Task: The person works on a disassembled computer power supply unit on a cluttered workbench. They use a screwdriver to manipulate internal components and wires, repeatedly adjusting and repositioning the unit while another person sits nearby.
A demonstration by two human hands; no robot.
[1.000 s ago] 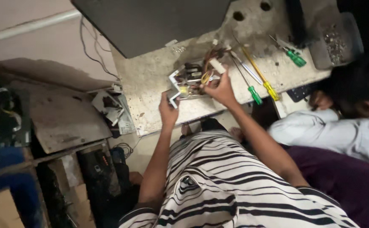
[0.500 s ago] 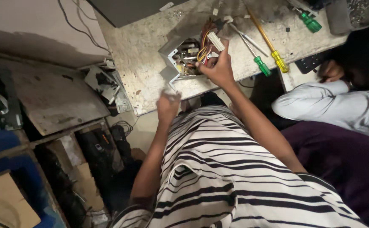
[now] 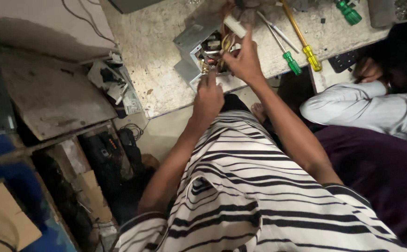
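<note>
An open metal power-supply box (image 3: pixel 195 52) with bundled coloured wires lies on the stained worktable (image 3: pixel 152 56). My right hand (image 3: pixel 245 59) rests over the wires and holds a white connector (image 3: pixel 234 25) at their end. My left hand (image 3: pixel 208 99) is at the table's near edge, its fingers reaching up to the box's near side. My striped shirt fills the lower part of the head view.
Green-handled (image 3: pixel 289 60) and yellow-handled (image 3: pixel 311 57) screwdrivers lie right of the box, another green one (image 3: pixel 349 13) farther back. A person in a pale sleeve (image 3: pixel 366 109) sits at right. Shelves with scrap parts (image 3: pixel 110 84) and cardboard stand at left.
The view has tilted downward and closer. My left hand has come back up to the box's near edge. My right hand stays on the wires and connector.
</note>
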